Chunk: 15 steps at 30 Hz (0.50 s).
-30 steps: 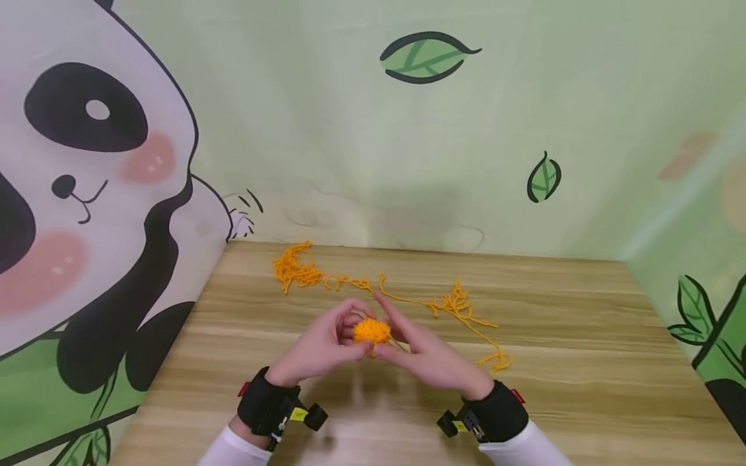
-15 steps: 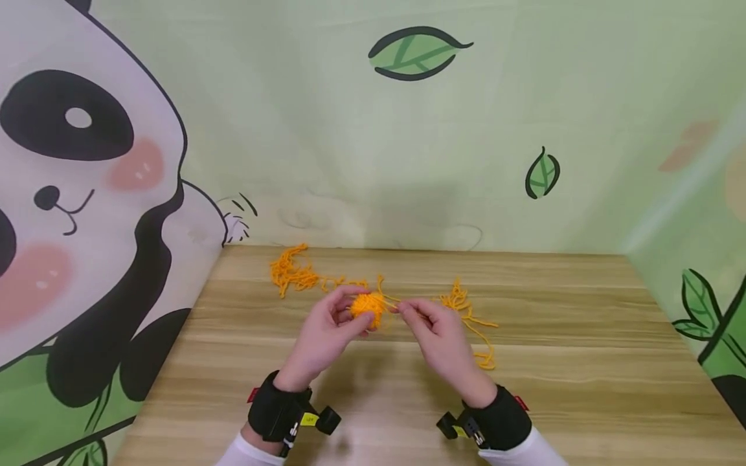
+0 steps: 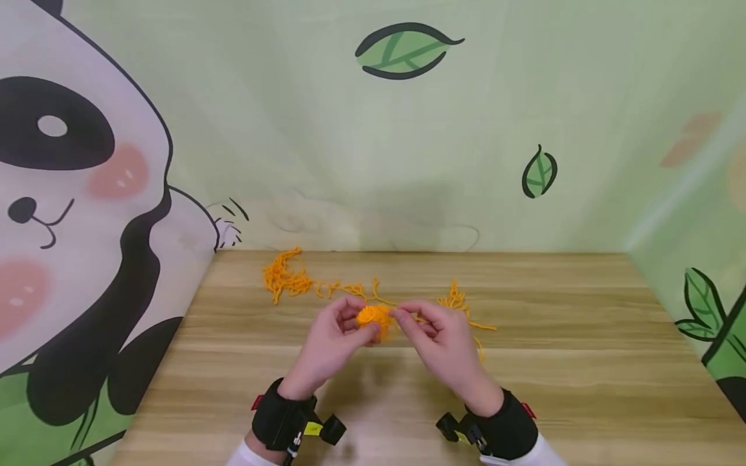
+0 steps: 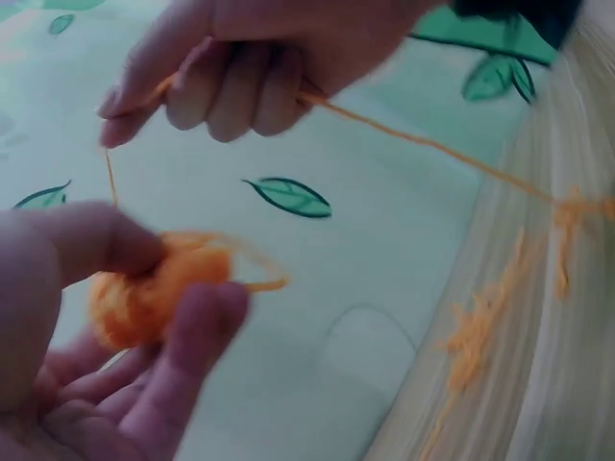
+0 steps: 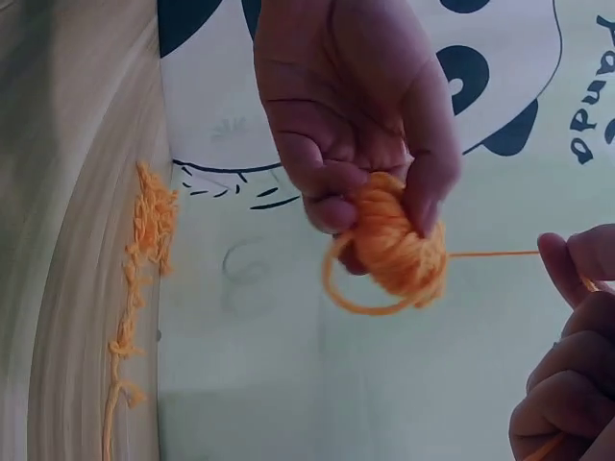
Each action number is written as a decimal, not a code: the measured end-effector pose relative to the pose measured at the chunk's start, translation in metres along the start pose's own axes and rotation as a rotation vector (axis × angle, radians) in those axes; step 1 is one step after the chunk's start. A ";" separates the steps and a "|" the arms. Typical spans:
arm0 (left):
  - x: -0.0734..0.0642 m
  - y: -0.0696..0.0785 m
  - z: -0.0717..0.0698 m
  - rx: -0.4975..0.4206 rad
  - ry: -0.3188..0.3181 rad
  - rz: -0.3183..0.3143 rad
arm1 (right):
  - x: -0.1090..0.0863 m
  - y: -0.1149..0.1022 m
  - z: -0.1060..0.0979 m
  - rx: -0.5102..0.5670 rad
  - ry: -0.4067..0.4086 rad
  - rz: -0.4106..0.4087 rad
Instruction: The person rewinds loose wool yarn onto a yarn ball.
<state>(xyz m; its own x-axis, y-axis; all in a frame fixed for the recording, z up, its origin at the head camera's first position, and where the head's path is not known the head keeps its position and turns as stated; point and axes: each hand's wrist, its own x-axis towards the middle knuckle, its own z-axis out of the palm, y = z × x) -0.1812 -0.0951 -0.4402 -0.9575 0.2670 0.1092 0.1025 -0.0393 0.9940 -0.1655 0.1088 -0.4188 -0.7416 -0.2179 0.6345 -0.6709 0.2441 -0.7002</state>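
My left hand (image 3: pixel 329 340) holds a small ball of orange yarn (image 3: pixel 372 317) between thumb and fingers above the table. In the right wrist view the yarn ball (image 5: pixel 394 245) has a loose loop hanging off one side. My right hand (image 3: pixel 445 343) is just right of the ball and pinches a yarn strand (image 5: pixel 495 254) that runs taut from it. In the left wrist view the strand passes through the curled fingers of the right hand (image 4: pixel 245 72) and trails on as a yarn tail (image 4: pixel 432 144) down to the table.
A tangled heap of orange yarn (image 3: pixel 285 275) lies at the table's back left, with a knotted length running right from it. A smaller yarn tangle (image 3: pixel 454 299) lies behind my right hand. A printed panda backdrop (image 3: pixel 315 129) rises at the wooden table's (image 3: pixel 553 369) back edge.
My right hand was spread with its fingers extended beside the ball; it then moved right and now pinches the strand, back near the ball. The left hand still holds the ball.
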 end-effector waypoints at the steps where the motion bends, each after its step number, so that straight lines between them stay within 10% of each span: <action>1: 0.000 0.002 0.001 -0.049 0.025 0.005 | -0.001 0.000 0.000 -0.012 -0.005 -0.017; 6: 0.000 0.012 0.005 -0.337 0.061 0.060 | -0.008 0.000 0.005 0.023 -0.106 -0.030; 15: -0.010 0.011 0.008 -0.579 -0.167 -0.015 | -0.007 -0.013 0.001 0.232 -0.240 0.168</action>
<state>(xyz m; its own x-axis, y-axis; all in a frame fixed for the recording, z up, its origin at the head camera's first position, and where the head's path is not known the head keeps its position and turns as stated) -0.1678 -0.0907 -0.4301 -0.8976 0.4173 0.1417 -0.1192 -0.5395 0.8335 -0.1512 0.1060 -0.4149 -0.8026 -0.4146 0.4289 -0.5018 0.0805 -0.8612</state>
